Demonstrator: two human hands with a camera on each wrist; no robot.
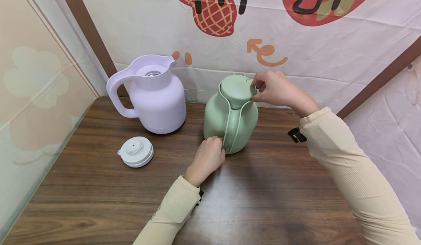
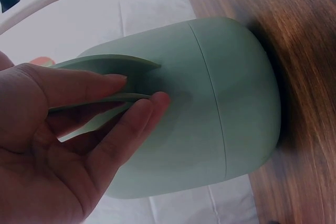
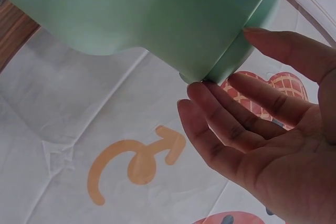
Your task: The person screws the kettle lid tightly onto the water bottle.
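A green thermos jug (image 1: 210,117) stands upright on the wooden table, its handle (image 1: 232,128) facing me. Low on that handle, my left hand (image 1: 208,156) grips it; in the left wrist view, the thumb (image 2: 100,85) lies on one side and fingers curl round the other. The round green lid (image 1: 237,88) sits in the jug's mouth. At the lid's right edge, my right hand (image 1: 274,90) pinches with thumb and fingertips. The right wrist view shows those fingertips (image 3: 198,90) against the lid's rim (image 3: 231,59). The jug's spout is mostly hidden behind the lid.
A lilac thermos jug (image 1: 161,104) with an uncovered mouth stands to the left, handle pointing left. In front of it, a white stopper lid (image 1: 136,152) lies upside down on the table (image 1: 263,201). A printed cloth (image 1: 138,22) hangs close behind both jugs.
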